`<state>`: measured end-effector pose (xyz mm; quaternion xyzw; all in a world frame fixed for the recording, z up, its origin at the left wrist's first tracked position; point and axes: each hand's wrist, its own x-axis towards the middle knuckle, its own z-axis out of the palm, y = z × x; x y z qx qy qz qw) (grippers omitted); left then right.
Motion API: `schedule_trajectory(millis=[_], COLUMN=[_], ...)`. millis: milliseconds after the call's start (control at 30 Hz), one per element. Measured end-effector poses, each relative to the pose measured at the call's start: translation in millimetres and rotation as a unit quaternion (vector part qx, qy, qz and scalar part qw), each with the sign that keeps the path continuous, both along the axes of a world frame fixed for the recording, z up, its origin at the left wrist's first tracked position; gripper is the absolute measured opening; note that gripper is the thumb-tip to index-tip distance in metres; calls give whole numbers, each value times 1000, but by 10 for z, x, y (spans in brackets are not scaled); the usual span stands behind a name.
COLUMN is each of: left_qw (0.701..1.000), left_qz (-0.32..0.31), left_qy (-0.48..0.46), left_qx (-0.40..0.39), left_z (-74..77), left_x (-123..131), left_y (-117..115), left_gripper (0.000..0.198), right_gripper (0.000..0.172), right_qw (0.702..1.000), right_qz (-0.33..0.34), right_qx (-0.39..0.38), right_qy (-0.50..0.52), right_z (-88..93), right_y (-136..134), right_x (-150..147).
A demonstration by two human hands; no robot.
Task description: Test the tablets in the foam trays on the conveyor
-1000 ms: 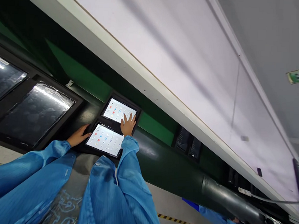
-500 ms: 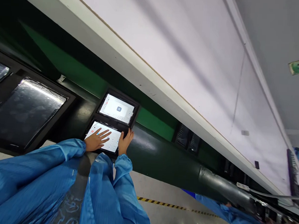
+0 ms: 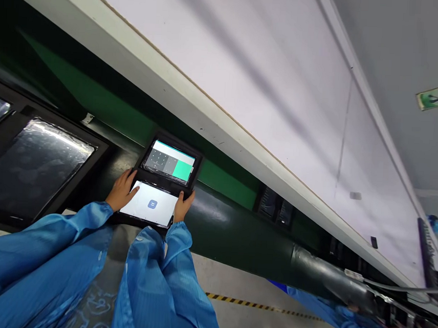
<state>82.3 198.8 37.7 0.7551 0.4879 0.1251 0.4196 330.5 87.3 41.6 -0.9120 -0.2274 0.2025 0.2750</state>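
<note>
Two lit tablets lie in a black tray (image 3: 162, 184) on the dark bench. The nearer tablet (image 3: 141, 206) shows a white screen with a blue-grey icon. On the farther tablet (image 3: 165, 167) is a calculator-like keypad with a green block. My left hand (image 3: 122, 191) rests at the left edge of the nearer tablet and tray, its thumb apart over the screen. At the right edge, my right hand (image 3: 183, 206) grips the tray, thumb on the near side and fingers around its border.
On the left, a large black tray (image 3: 65, 195) holds dark, film-covered panels. A white shelf edge (image 3: 193, 101) crosses above the bench. Farther right stands another black tray (image 3: 275, 206) with two dark devices. A person's blue sleeve (image 3: 314, 306) shows at lower right.
My left hand has moved off the nearer screen to its left edge. The farther screen changed to the keypad, and the nearer one from many icons to a single icon.
</note>
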Motion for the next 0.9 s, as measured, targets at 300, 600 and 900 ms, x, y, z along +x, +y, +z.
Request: schedule_trajectory(millis=[300, 600, 900], left_qw=[986, 984, 990], left_qz=[109, 130, 122], left_qy=[-36, -38, 15], left_qx=[-117, -113, -65], left_z=[-138, -57, -91], left_x=[311, 411, 787], left_y=[754, 907, 1329], left_gripper=[63, 55, 50], right_gripper=[80, 88, 88], right_qw=[999, 999, 997], right_qz=[10, -13, -42], right_qx=[2, 30, 53], right_qy=[32, 38, 43], right_z=[-134, -147, -161], right_y=[724, 766, 824], right_x=[700, 781, 779])
